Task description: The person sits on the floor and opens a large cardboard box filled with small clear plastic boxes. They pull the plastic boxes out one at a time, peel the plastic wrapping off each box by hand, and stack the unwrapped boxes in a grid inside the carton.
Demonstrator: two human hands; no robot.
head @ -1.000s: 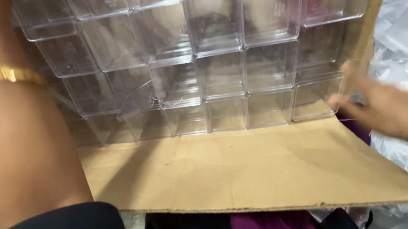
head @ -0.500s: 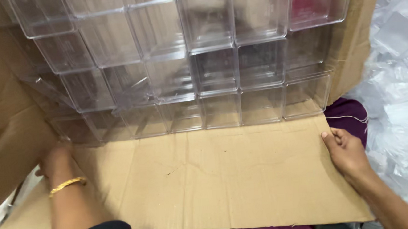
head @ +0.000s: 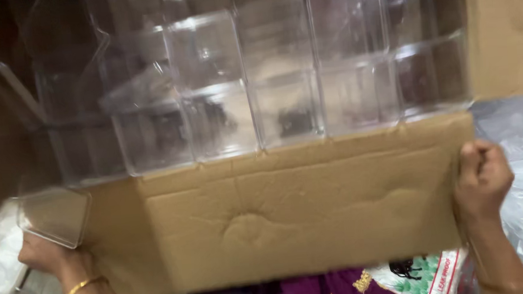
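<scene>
Both hands clamp the brown corrugated cardboard flap (head: 302, 217): left hand (head: 53, 253) at its left edge, right hand (head: 481, 182) at its right edge; keeping it level steadies the clear plastic boxes (head: 259, 105).

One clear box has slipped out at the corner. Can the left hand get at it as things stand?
Probably yes: the loose box rests right above the left hand, nothing between them, though that hand seems busy with the carton.

Motion blurs the clear boxes (head: 252, 87); the top edge cuts them off. The carton (head: 290, 218) hides the left hand's (head: 50, 254) fingers.
</scene>
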